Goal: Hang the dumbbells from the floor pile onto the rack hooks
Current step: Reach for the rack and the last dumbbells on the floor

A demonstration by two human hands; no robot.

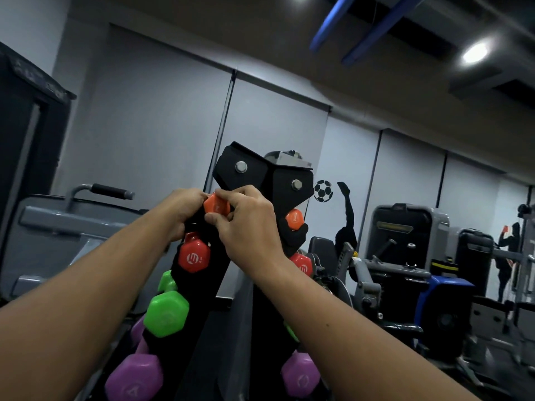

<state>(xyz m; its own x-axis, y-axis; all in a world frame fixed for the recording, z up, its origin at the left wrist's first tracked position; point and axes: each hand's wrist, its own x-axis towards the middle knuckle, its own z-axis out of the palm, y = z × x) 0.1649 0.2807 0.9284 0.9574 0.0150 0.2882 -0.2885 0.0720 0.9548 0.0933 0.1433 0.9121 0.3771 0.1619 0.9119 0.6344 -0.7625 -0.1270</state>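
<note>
A black upright dumbbell rack (246, 169) stands in front of me. At its top left hook sits an orange dumbbell (216, 205), and both hands grip it: my left hand (181, 212) from the left, my right hand (249, 219) from the right with fingers over its hex end. Another orange dumbbell (294, 219) hangs on the top right hook. Below on the left hang a red dumbbell (193, 255), a green dumbbell (165, 313) and a purple dumbbell (134, 379). On the right side a red end (302, 263) and a purple dumbbell (301, 374) show. The floor pile is out of view.
A grey gym machine with a padded handle (113, 191) stands to the left. More weight machines (405, 256) and a blue one (445, 302) fill the right. A white wall with a football decal (323, 191) is behind the rack.
</note>
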